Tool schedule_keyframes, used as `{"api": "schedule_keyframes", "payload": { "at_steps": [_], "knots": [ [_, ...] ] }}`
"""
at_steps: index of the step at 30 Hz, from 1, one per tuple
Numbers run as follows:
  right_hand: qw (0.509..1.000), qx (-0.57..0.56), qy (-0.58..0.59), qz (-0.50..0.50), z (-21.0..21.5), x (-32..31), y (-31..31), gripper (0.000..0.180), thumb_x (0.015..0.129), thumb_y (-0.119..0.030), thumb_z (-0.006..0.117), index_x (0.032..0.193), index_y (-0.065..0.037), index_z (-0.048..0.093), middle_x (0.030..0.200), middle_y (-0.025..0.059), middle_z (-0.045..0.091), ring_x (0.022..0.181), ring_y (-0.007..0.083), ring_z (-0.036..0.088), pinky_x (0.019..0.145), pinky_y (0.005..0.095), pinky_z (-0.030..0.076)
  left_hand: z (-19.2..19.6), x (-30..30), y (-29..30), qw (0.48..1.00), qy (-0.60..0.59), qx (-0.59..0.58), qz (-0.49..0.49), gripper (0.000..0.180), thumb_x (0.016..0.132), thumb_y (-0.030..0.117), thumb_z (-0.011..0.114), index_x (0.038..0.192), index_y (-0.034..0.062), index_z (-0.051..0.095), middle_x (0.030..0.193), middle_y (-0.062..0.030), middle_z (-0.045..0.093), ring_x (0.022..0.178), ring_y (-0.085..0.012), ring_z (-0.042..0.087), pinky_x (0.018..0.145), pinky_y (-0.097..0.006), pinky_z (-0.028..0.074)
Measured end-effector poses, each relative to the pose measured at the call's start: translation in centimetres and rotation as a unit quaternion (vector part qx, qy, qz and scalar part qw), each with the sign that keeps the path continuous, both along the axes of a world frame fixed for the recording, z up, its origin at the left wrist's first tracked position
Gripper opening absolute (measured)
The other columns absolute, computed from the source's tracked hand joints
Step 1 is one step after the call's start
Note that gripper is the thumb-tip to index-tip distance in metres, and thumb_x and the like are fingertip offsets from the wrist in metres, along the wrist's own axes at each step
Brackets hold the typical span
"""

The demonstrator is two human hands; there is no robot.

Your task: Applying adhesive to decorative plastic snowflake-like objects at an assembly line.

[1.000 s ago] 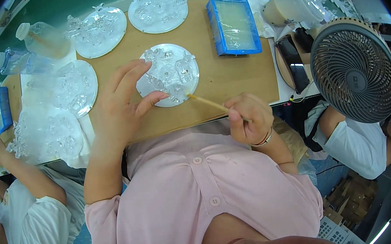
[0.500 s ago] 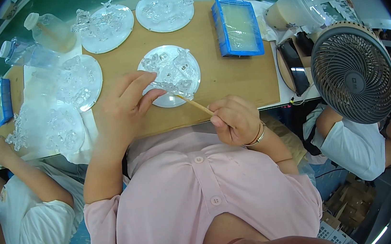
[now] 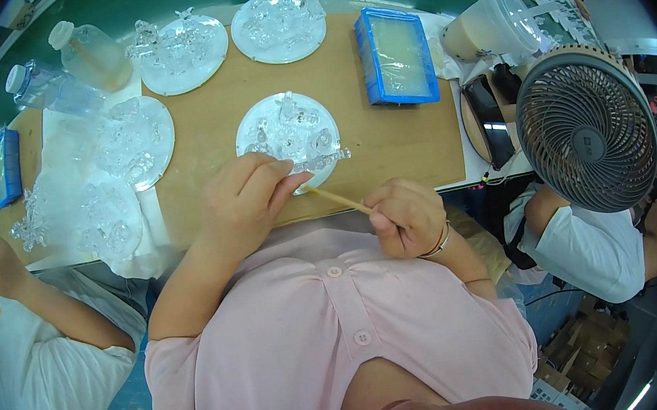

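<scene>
My left hand (image 3: pixel 250 196) pinches a small elongated clear piece (image 3: pixel 325 159) between thumb and fingers, over the near part of a round white plate (image 3: pixel 244 130). Several clear, glassy figures (image 3: pixel 287 129) crowd that plate. In my right hand (image 3: pixel 407 216) is a thin wooden stick (image 3: pixel 344 201), gripped near its far-right end. It slants up to the left, and its tip is close to my left thumb, just below the clear piece. Whether the tip touches anything I cannot tell.
A brown board (image 3: pixel 395 145) covers the table. More plates of clear pieces (image 3: pixel 183 53) stand behind and to the left. Bottles (image 3: pixel 93 58), a blue-framed box (image 3: pixel 397 55), a lidded cup (image 3: pixel 490 24), sunglasses (image 3: pixel 487 118) and a fan (image 3: pixel 587 131) surround it. Co-workers sit on both sides.
Both hands have come slightly nearer to me. The clear piece has turned from slanting downward to nearly level, and the stick's tip is lower, apart from where it met the piece.
</scene>
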State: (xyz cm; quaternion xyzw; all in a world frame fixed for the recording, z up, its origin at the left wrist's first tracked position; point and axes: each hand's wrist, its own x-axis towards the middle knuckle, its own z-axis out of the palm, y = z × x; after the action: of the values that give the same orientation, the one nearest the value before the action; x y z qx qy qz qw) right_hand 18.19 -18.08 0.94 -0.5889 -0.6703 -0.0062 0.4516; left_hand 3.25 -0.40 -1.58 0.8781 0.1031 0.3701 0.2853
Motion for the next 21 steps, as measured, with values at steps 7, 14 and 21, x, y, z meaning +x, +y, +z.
{"api": "schedule_keyframes", "payload": {
  "at_steps": [7, 14, 21],
  "knots": [
    [0.997, -0.001, -0.009, -0.08, 0.0, 1.1, -0.4, 0.006, 0.088, -0.004, 0.057, 0.087, -0.002, 0.051, 0.071, 0.0121, 0.063, 0.054, 0.0242, 0.058, 0.05, 0.0308, 0.046, 0.0, 0.0, -0.9, 1.0, 0.005, 0.001, -0.012, 0.023, 0.067, 0.011, 0.083, 0.078, 0.0064, 0.063, 0.068, -0.0053, 0.058, 0.055, -0.0184, 0.056, 0.047, -0.03, 0.043],
    [0.999, 0.023, 0.025, -0.04, 0.1, 0.8, -0.7, 0.007, 0.082, 0.002, 0.059, 0.084, -0.002, 0.053, 0.069, 0.0092, 0.061, 0.052, 0.0237, 0.055, 0.047, 0.0314, 0.044, 0.8, 0.5, -1.2, 0.999, 0.029, -0.032, -0.028, 0.022, 0.07, 0.007, 0.082, 0.078, 0.0042, 0.062, 0.066, -0.006, 0.057, 0.052, -0.0145, 0.053, 0.044, -0.026, 0.04],
    [0.978, 0.055, 0.152, -0.134, -0.8, 3.8, -4.6, 0.011, 0.095, -0.011, 0.05, 0.092, -0.001, 0.048, 0.069, 0.0149, 0.06, 0.05, 0.0173, 0.053, 0.047, 0.0263, 0.042, 9.7, 5.4, 5.6, 0.996, 0.08, -0.019, 0.021, 0.015, 0.081, 0.017, 0.07, 0.082, 0.0036, 0.063, 0.072, -0.0088, 0.056, 0.065, -0.0248, 0.055, 0.06, -0.035, 0.044]
  ]
}}
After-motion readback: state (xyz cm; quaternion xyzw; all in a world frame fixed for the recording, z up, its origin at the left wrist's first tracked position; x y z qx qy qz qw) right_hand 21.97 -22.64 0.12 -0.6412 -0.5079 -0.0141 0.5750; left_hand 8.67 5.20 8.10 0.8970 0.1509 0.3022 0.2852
